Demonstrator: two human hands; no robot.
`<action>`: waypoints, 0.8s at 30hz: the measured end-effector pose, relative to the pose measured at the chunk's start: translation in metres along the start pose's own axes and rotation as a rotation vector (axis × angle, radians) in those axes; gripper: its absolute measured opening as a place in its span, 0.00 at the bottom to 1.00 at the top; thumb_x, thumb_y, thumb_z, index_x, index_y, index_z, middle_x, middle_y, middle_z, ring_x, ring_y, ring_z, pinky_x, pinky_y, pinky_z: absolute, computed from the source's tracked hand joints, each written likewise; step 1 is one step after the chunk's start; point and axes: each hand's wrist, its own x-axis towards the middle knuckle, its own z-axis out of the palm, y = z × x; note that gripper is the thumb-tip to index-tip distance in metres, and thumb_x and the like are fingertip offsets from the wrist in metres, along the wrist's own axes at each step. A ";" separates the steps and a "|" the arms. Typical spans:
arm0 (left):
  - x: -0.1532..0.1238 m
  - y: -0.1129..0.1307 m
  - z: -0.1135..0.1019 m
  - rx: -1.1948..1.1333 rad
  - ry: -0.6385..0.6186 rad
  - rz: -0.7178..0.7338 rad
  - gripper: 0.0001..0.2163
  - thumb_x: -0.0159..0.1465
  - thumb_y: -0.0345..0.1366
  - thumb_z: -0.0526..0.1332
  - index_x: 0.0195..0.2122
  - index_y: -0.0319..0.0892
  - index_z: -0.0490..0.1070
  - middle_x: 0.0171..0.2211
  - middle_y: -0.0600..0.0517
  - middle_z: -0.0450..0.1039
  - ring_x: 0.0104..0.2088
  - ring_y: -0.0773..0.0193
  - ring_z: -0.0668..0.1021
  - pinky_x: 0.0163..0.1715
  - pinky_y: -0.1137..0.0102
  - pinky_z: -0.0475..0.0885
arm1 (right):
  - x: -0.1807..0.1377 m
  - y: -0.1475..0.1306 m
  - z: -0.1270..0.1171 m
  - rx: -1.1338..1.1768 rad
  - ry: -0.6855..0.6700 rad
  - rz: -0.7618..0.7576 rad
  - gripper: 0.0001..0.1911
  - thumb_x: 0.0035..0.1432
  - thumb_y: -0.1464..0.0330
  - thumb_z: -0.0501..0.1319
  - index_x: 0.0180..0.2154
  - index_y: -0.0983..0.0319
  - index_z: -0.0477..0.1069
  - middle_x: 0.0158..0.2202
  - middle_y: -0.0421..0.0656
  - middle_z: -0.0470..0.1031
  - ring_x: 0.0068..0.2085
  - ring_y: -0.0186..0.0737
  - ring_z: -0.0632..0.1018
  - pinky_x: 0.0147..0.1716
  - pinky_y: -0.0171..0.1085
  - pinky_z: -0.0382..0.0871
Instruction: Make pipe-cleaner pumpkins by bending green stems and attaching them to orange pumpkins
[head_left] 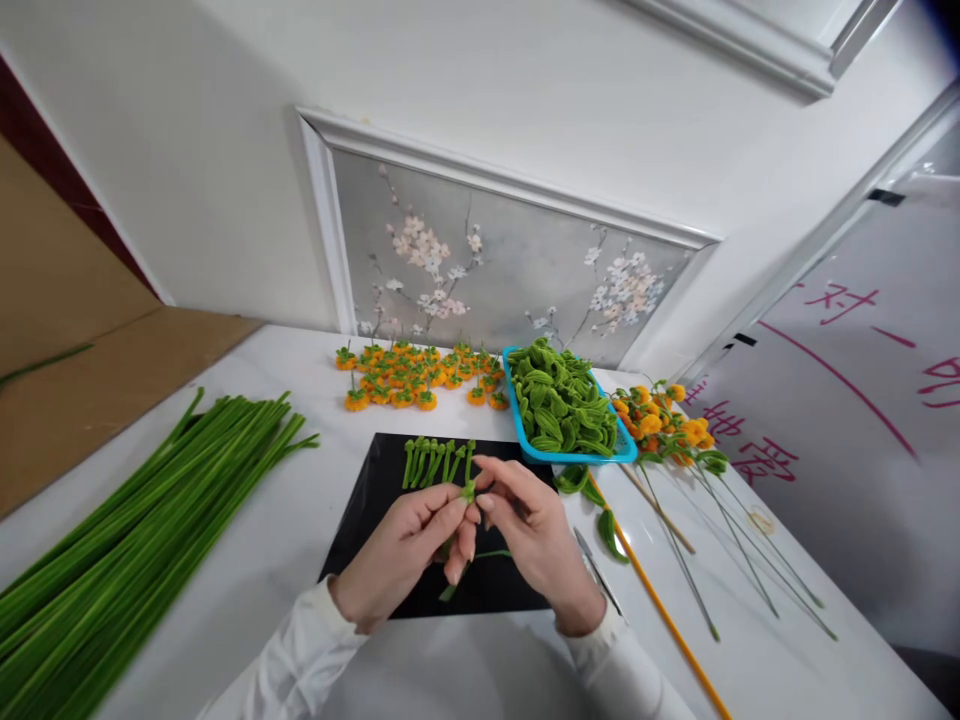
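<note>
My left hand [405, 555] and my right hand [532, 535] meet over a black mat [367, 500] on the white table, and both pinch one green pipe cleaner piece [469, 490] between thumb and fingers. Its thin green tail [480, 560] hangs down between my palms. Just beyond my fingertips, several short folded green pieces [439, 460] lie in a row on the mat.
A big bundle of long green pipe cleaners [142, 530] lies at the left. Small orange flowers [412, 375] sit at the back, beside a blue tray [628, 453] heaped with green leaf loops. Finished orange-flowered stems [675, 425], an orange stick [667, 620] and scissors [596, 565] lie at the right.
</note>
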 end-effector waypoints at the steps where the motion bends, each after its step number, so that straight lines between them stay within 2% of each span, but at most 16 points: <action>1: 0.000 0.001 0.000 -0.007 0.008 -0.005 0.16 0.67 0.44 0.53 0.33 0.34 0.64 0.23 0.52 0.67 0.18 0.75 0.67 0.20 0.78 0.61 | 0.000 0.000 -0.001 0.009 0.000 -0.002 0.18 0.61 0.73 0.56 0.52 0.54 0.69 0.39 0.41 0.68 0.32 0.22 0.71 0.32 0.23 0.68; 7: -0.002 0.000 -0.001 0.023 0.000 0.003 0.17 0.66 0.45 0.55 0.31 0.34 0.63 0.23 0.52 0.67 0.18 0.75 0.67 0.19 0.78 0.61 | 0.000 -0.003 -0.001 -0.021 0.003 -0.060 0.13 0.61 0.72 0.56 0.44 0.57 0.75 0.41 0.43 0.68 0.31 0.22 0.72 0.31 0.22 0.69; 11: -0.001 0.002 -0.001 0.050 -0.004 0.006 0.17 0.66 0.44 0.55 0.29 0.34 0.63 0.24 0.51 0.67 0.19 0.74 0.69 0.20 0.78 0.62 | -0.002 -0.003 0.002 0.039 0.003 -0.025 0.11 0.61 0.71 0.56 0.42 0.61 0.76 0.40 0.45 0.68 0.31 0.24 0.73 0.30 0.23 0.70; 15: -0.002 0.007 -0.003 0.103 -0.042 0.013 0.14 0.65 0.41 0.57 0.29 0.34 0.66 0.25 0.52 0.67 0.22 0.74 0.70 0.25 0.78 0.65 | -0.001 -0.003 0.000 0.075 0.005 0.012 0.11 0.62 0.70 0.55 0.41 0.62 0.75 0.39 0.45 0.67 0.32 0.25 0.73 0.30 0.24 0.70; 18: -0.004 0.011 -0.002 0.162 -0.022 -0.004 0.11 0.63 0.38 0.59 0.30 0.34 0.67 0.24 0.52 0.68 0.23 0.74 0.72 0.27 0.77 0.66 | 0.000 -0.003 -0.002 0.047 -0.006 0.003 0.10 0.62 0.71 0.55 0.42 0.62 0.74 0.39 0.45 0.67 0.31 0.24 0.72 0.30 0.24 0.69; 21: -0.005 0.012 -0.002 0.164 0.001 -0.032 0.11 0.62 0.39 0.60 0.30 0.34 0.67 0.24 0.51 0.70 0.23 0.72 0.73 0.26 0.77 0.67 | 0.000 -0.003 -0.005 0.026 -0.030 0.005 0.11 0.62 0.71 0.55 0.43 0.61 0.73 0.41 0.44 0.67 0.30 0.23 0.71 0.30 0.24 0.68; 24: -0.005 0.010 -0.001 0.171 0.008 -0.054 0.12 0.62 0.40 0.60 0.29 0.34 0.67 0.24 0.51 0.70 0.22 0.71 0.73 0.25 0.76 0.67 | -0.001 -0.004 -0.006 -0.028 -0.048 0.015 0.11 0.61 0.70 0.57 0.45 0.60 0.73 0.42 0.44 0.67 0.33 0.24 0.72 0.33 0.25 0.69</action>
